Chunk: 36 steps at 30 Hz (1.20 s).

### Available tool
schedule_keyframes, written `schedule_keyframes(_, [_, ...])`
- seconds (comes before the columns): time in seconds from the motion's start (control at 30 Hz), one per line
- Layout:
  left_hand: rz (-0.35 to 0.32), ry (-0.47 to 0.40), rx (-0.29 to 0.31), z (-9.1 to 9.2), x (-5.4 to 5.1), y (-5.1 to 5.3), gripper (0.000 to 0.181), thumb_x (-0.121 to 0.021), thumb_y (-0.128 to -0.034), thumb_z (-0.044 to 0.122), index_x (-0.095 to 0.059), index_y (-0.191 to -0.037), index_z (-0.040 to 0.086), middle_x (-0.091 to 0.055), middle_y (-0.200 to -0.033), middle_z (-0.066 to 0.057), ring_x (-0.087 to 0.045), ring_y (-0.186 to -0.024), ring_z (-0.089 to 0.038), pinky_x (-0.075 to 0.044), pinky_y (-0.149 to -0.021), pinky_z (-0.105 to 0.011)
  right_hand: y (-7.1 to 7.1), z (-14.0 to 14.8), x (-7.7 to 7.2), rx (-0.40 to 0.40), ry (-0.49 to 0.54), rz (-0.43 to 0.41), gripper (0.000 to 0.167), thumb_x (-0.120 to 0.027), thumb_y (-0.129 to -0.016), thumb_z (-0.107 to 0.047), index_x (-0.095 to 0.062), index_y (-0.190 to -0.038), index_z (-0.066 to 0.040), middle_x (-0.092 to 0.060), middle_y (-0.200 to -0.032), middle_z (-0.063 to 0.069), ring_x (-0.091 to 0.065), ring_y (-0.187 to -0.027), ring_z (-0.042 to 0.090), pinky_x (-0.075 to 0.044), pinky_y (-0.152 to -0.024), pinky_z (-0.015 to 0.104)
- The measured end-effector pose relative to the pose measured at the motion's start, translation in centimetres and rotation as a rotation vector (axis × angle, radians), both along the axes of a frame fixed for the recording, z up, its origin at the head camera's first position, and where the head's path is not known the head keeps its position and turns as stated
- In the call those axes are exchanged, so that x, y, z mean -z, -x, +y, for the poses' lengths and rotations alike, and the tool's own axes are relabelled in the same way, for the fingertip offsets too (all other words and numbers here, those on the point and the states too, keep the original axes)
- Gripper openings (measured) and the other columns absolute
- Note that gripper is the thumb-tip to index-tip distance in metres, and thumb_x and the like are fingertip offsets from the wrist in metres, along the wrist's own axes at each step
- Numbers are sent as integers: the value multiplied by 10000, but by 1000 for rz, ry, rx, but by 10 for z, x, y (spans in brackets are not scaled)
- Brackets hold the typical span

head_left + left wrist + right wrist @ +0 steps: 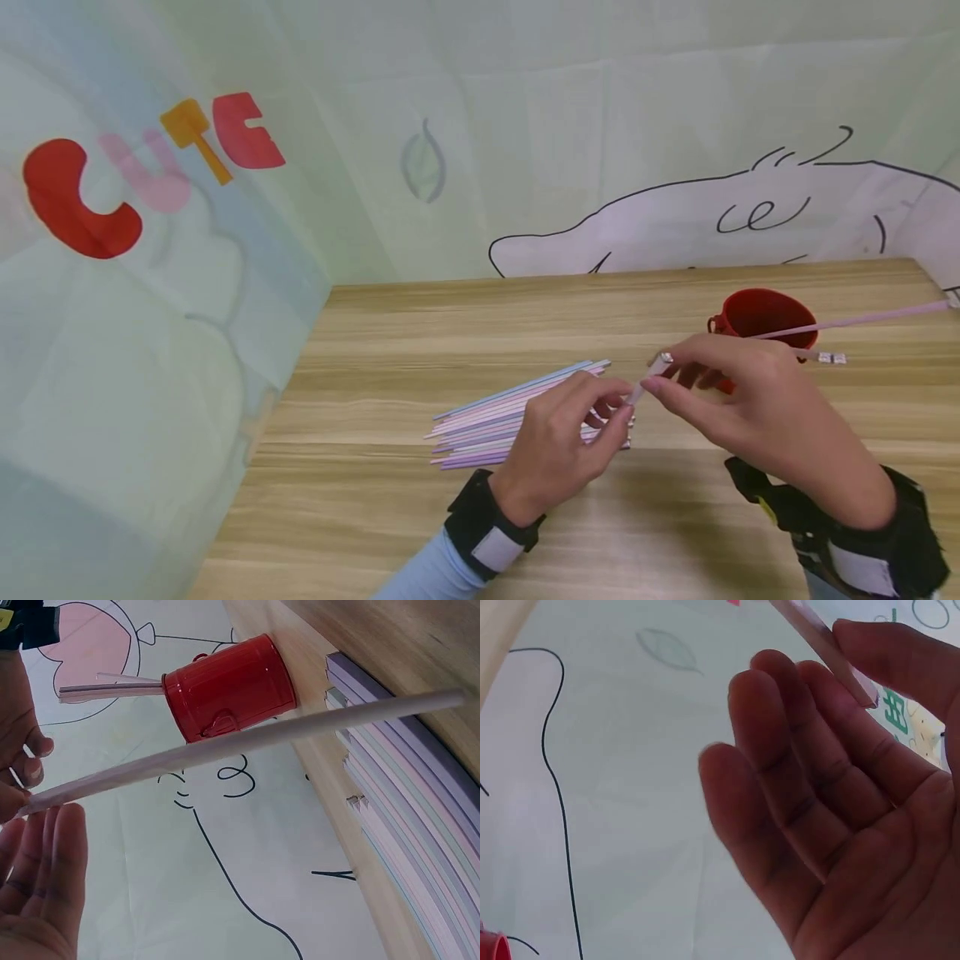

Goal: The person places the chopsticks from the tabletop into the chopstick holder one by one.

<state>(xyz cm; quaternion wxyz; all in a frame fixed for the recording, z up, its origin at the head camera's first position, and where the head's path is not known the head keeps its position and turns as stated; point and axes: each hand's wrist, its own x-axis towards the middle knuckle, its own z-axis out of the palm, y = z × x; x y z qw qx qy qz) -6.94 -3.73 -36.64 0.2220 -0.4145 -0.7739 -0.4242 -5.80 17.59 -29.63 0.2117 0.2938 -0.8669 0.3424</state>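
Observation:
Between both hands is a slim pale pink pencil (255,740), its silvery end (662,362) raised toward the right hand. My left hand (558,437) pinches it with thumb and index finger, just above a pile of pastel pencils (487,421) on the table. Thumb and index finger of my right hand (765,396) pinch it near the silvery end, and in the right wrist view the other fingers (757,720) are loosely spread. Behind the right hand lies a red metal cup (229,690) on its side, with pencils (877,318) sticking out of its mouth.
The wooden table (337,508) meets a pale printed cloth (525,150) at its back edge. Another cloth wall with the letters CUTE (82,200) stands at the left. Black straps (491,525) go round both wrists.

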Motion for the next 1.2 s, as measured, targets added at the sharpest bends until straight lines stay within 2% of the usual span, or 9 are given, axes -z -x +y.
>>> schedule_keyframes(0.13, [13, -12, 8, 1, 0, 0, 202, -686, -931, 62, -611, -1118, 47, -643, -943, -19, -609, -821, -46, -493, -743, -106, 0, -2, 2, -53, 63, 18, 299, -891, -716, -54, -753, -935, -204, -702, -849, -124, -658, -737, 40, -494, -710, 141])
schedule_keyframes(0.23, [12, -11, 16, 1, 0, 0, 206, -678, -930, 56, -606, -1123, 43, -640, -939, -16, -600, -818, -41, -488, -754, -104, 0, -2, 3, -73, 106, 48, 147, -842, -841, -265, -761, -932, -184, -716, -853, -102, -671, -742, 31, -492, -767, 141])
schedule_keyframes(0.37, [12, 7, 11, 1, 1, 1, 196, -667, -933, 58, -610, -1120, 41, -635, -914, -4, -588, -811, -28, -483, -762, -103, 1, -1, 2, -57, 153, 94, 392, -646, -931, -526, -763, -897, -153, -719, -832, -75, -641, -749, 17, -456, -806, 163])
schedule_keyframes(0.43, [11, 17, 5, 1, 2, 1, 194, -666, -933, 63, -615, -1119, 41, -633, -902, 1, -586, -807, -23, -483, -768, -105, 1, 0, 0, -44, 185, 132, 412, -653, -930, -519, -763, -886, -123, -718, -822, -40, -620, -764, 23, -443, -805, 173])
schedule_keyframes(0.6, [22, 38, -10, 1, 4, 2, 180, -665, -931, 78, -634, -1105, 44, -635, -888, 5, -595, -800, -29, -480, -783, -105, -1, 4, -3, -25, 279, 193, 314, -751, -909, -337, -763, -920, -24, -726, -849, 60, -626, -811, 33, -472, -789, 144])
schedule_keyframes(0.77, [46, 103, -40, 1, 7, 4, 119, -664, -930, 104, -670, -1042, 62, -644, -880, 32, -629, -804, -49, -467, -795, -99, -5, 8, -8, 33, 327, 167, 230, -806, -869, -179, -749, -942, 32, -722, -892, 93, -637, -817, 39, -489, -779, 136])
schedule_keyframes(0.9, [61, 187, -61, 0, 9, 5, 91, -657, -934, 132, -696, -1006, 91, -672, -903, 54, -627, -820, -26, -451, -783, -89, -6, 10, -10, 68, 457, 175, 187, -793, -829, 2, -708, -935, 131, -717, -915, 115, -653, -794, 78, -505, -768, 139])
schedule_keyframes(1.0, [67, 224, -77, 0, 11, 5, 85, -657, -931, 142, -704, -994, 109, -689, -920, 59, -617, -823, -14, -450, -763, -96, -7, 13, -10, 137, 544, 192, 193, -762, -829, 70, -686, -964, 184, -724, -964, 81, -662, -824, 112, -506, -790, 153])
schedule_keyframes(1.2, [26, 276, -98, -1, 14, 3, 65, -677, -919, 140, -696, -980, 126, -684, -895, 58, -620, -790, -44, -451, -711, -115, -6, 21, -10, 243, 578, 207, 227, -670, -902, 103, -663, -1117, 173, -720, -1059, 45, -663, -919, 127, -495, -831, 166])
